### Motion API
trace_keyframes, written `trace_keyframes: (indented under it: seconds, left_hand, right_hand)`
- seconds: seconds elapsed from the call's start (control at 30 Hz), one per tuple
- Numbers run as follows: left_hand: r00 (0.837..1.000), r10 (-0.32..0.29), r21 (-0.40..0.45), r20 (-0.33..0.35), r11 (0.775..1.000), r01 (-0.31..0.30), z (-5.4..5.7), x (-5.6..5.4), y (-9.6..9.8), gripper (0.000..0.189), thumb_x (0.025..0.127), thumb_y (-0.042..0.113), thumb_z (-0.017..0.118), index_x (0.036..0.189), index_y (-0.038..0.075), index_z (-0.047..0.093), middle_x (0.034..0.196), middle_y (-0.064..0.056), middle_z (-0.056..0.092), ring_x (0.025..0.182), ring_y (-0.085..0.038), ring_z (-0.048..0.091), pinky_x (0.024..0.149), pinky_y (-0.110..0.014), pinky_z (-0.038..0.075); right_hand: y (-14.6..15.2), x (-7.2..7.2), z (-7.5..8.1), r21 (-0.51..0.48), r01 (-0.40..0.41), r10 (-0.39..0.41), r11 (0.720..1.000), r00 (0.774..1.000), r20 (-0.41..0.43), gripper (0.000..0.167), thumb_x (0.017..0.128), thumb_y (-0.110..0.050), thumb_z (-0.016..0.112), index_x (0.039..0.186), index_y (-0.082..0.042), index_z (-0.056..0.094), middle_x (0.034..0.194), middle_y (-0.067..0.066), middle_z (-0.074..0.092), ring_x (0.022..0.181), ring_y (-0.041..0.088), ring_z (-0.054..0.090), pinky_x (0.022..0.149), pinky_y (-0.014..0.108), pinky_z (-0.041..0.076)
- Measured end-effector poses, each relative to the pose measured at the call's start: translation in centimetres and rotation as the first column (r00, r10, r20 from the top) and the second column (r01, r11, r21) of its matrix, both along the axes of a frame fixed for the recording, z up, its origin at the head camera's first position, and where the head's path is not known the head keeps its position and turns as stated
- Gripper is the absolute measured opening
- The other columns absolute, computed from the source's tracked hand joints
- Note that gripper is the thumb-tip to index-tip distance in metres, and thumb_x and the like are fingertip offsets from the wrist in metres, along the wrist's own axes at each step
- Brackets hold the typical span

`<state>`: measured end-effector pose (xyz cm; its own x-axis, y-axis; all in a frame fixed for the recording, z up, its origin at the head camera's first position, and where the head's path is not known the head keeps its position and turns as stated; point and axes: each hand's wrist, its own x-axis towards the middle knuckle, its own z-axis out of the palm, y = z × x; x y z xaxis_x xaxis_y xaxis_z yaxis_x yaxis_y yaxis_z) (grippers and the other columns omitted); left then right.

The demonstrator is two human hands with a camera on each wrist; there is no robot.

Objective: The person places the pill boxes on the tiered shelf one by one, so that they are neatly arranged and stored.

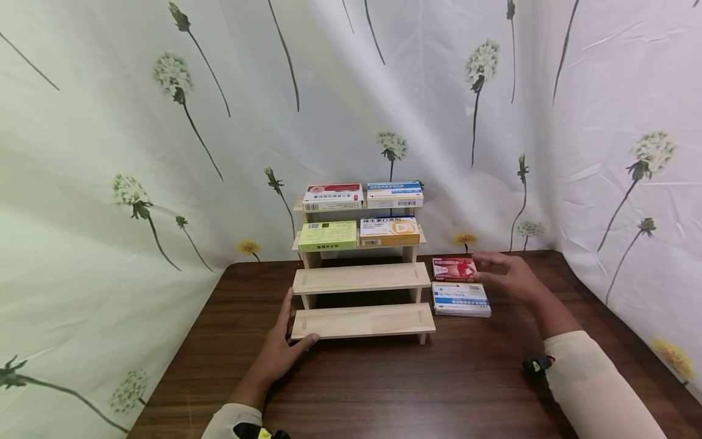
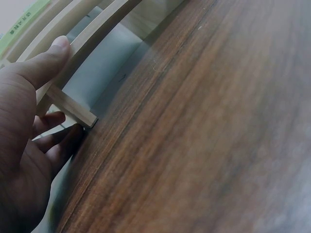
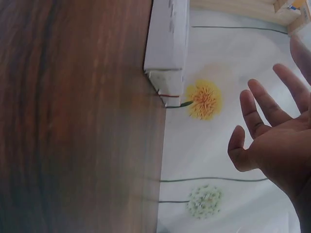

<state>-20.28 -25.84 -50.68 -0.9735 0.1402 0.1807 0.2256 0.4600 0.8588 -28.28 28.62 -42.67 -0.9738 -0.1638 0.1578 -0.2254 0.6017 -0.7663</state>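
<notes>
A light wooden rack with stepped shelves [image 1: 362,278] stands on the brown table. My left hand [image 1: 278,349] holds its lower left end, the thumb at the front edge of the lowest shelf and the fingers along the side. In the left wrist view, those fingers [image 2: 60,145] curl in beside a short rack leg [image 2: 73,107]. Right of the rack lie a red medicine box [image 1: 454,269] and, in front of it, a white-and-blue medicine box [image 1: 460,299]. My right hand [image 1: 512,277] hovers at the red box's right side, fingers spread and holding nothing.
On the top shelf lie a red-and-white box [image 1: 332,197] and a blue-and-white box [image 1: 395,195]. One shelf lower are a yellow-green box [image 1: 328,236] and a white-and-orange vitamin D box [image 1: 389,231]. A dandelion-print curtain [image 1: 329,122] hangs behind the table [image 1: 384,390].
</notes>
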Motion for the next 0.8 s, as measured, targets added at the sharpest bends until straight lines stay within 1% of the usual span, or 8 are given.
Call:
trace_keyframes:
  seconds: [0.07,0.2,0.27,0.4,0.53,0.67,0.8]
  left_hand:
    - [1.000,-0.001,-0.001,0.003,1.000,0.001,0.0,0.0,0.0,0.115,0.100,0.028,0.084,0.174,0.047,-0.001,0.164,-0.026,0.048,0.134,-0.039,0.068,0.105,-0.050,0.057]
    - [1.000,-0.006,0.001,0.009,1.000,0.006,0.1,0.0,0.0,0.115,0.099,0.029,0.084,0.174,0.048,-0.001,0.165,-0.025,0.048,0.134,-0.038,0.067,0.106,-0.051,0.057]
    - [1.000,-0.007,0.003,0.011,1.000,0.007,0.1,0.0,0.0,0.115,0.099,0.029,0.084,0.174,0.048,-0.001,0.164,-0.025,0.049,0.134,-0.038,0.067,0.106,-0.051,0.057]
    - [1.000,-0.001,-0.003,0.015,1.000,0.001,0.2,0.1,0.0,0.115,0.099,0.030,0.085,0.174,0.048,-0.001,0.164,-0.024,0.049,0.135,-0.037,0.067,0.107,-0.051,0.056]
    - [1.000,0.004,-0.005,0.012,1.000,-0.004,0.3,0.1,0.0,0.115,0.099,0.030,0.084,0.174,0.048,-0.001,0.164,-0.025,0.048,0.135,-0.038,0.067,0.108,-0.052,0.056]
    - [1.000,0.008,-0.002,0.004,1.000,-0.008,0.3,0.2,0.0,0.116,0.099,0.029,0.085,0.175,0.047,0.000,0.164,-0.026,0.049,0.135,-0.039,0.067,0.108,-0.053,0.056]
    - [1.000,0.008,-0.009,0.015,1.000,-0.008,0.3,0.1,0.0,0.116,0.099,0.031,0.085,0.174,0.049,-0.001,0.164,-0.024,0.049,0.136,-0.038,0.066,0.108,-0.054,0.055]
  right_hand:
    - [0.2,0.1,-0.1,-0.004,-0.007,0.007,1.000,0.999,0.037,0.062,0.100,-0.035,0.083,0.153,-0.008,0.065,0.153,0.024,0.062,0.143,0.044,0.054,0.115,0.068,0.044]
    - [0.8,0.3,-0.5,-0.013,-0.037,0.038,0.999,0.994,0.106,0.064,0.100,-0.038,0.082,0.154,-0.010,0.064,0.166,0.023,0.051,0.155,0.052,0.041,0.118,0.078,0.035]
    - [1.0,0.3,-0.7,-0.029,-0.055,0.058,0.998,0.988,0.145,0.064,0.101,-0.036,0.082,0.156,-0.009,0.062,0.170,0.024,0.045,0.158,0.055,0.033,0.119,0.080,0.032]
    - [1.3,0.3,-1.3,-0.043,-0.072,0.079,0.996,0.972,0.220,0.066,0.100,-0.032,0.083,0.158,-0.010,0.060,0.173,0.026,0.038,0.159,0.060,0.026,0.118,0.083,0.029]
    - [1.5,0.2,-1.7,-0.003,-0.101,0.099,0.995,0.974,0.203,0.065,0.098,-0.030,0.084,0.156,-0.012,0.062,0.171,0.028,0.040,0.158,0.060,0.029,0.118,0.083,0.028]
    - [1.7,0.1,-2.4,0.030,-0.148,0.141,0.989,0.976,0.165,0.063,0.098,-0.028,0.084,0.154,-0.010,0.064,0.168,0.028,0.045,0.157,0.058,0.032,0.119,0.080,0.028]
    - [1.8,0.1,-3.1,0.053,-0.180,0.168,0.982,0.970,0.174,0.066,0.095,-0.027,0.087,0.154,-0.009,0.064,0.167,0.030,0.045,0.156,0.059,0.032,0.118,0.081,0.029]
